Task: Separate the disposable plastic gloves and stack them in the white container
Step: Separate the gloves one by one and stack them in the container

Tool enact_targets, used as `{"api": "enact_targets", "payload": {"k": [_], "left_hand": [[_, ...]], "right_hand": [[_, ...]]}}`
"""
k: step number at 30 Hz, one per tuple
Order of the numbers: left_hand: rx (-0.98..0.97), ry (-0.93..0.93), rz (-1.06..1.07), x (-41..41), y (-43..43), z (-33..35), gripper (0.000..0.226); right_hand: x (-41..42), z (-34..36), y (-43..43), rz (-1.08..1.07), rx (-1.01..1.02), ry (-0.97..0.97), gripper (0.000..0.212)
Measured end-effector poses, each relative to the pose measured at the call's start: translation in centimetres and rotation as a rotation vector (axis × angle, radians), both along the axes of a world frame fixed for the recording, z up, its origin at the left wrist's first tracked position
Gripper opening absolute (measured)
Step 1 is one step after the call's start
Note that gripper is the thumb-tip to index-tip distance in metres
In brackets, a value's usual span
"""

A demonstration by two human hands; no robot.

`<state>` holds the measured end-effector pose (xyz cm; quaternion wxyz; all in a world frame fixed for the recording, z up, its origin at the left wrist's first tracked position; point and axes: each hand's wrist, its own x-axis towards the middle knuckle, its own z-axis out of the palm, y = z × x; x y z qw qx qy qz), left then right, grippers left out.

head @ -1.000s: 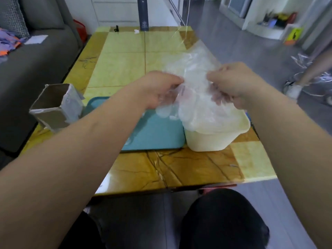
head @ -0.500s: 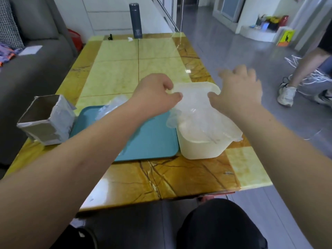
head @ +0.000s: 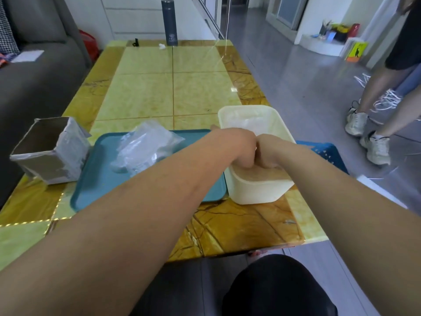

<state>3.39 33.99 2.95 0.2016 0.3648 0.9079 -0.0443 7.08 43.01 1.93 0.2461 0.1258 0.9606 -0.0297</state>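
The left forearm (head: 136, 213) and right forearm (head: 341, 201), both bare, reach forward and converge. The left hand (head: 241, 148) and right hand (head: 270, 153) touch side by side, backs up, wrists bent downward. The fingers are hidden below, so their grip is unclear.

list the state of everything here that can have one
white container: upright, lidless
stacked gloves: lying inside the container
left hand: in the container, fingers hidden
right hand: in the container, against the left hand, fingers hidden
teal tray: flat, holding the pile
glove pile: loose heap on the tray
cardboard box: top open, left of tray
dark bottle: upright, capped
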Motion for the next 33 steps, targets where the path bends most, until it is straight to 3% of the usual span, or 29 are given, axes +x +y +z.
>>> {"api": "enact_targets", "payload": {"k": [3, 6, 9, 12, 14, 18, 21, 26, 29, 33], "left_hand": [[0.280, 0.030, 0.002, -0.9, -2.0, 0.0, 0.016], [0.612, 0.107, 0.067, -1.2, -5.9, -0.5, 0.028], [0.832, 0.152, 0.164, -0.5, -11.3, -1.5, 0.025], [0.715, 0.191, 0.338, -0.5, -16.5, -4.2, 0.027], [0.549, 0.165, 0.447, -0.9, -19.8, -6.3, 0.035], [0.314, 0.067, 0.536, -1.3, -24.0, -9.1, 0.051], [0.408, 0.065, 0.506, -1.6, -25.5, -10.4, 0.035], [0.476, 0.112, 0.527, -2.1, -26.4, -11.3, 0.032], [0.674, 0.286, 0.549, -2.6, -26.1, -10.8, 0.019], [0.919, 0.415, 0.578, -2.9, -26.0, -9.6, 0.010]], "right_hand": [[-0.5, 0.2, 0.3, -0.057, -0.032, 0.088, 0.038], [-1.0, 0.9, 0.3, -0.160, -0.058, 0.305, 0.037], [-1.1, 1.9, -2.3, -0.121, 0.023, 0.515, 0.021], [-1.3, 2.6, -6.9, -0.046, -0.042, 0.680, 0.019], [-1.7, 1.7, -10.5, 0.002, -0.279, 0.747, 0.021], [-2.2, -2.9, -15.7, -0.007, -0.632, 0.642, 0.021], [-2.6, -6.7, -17.1, -0.054, -0.696, 0.553, 0.028], [-3.6, -10.2, -16.8, -0.115, -0.743, 0.582, 0.023], [-4.5, -10.8, -16.0, -0.123, -0.743, 0.592, 0.024], [-5.0, -11.2, -15.7, -0.132, -0.761, 0.555, 0.043]]}}
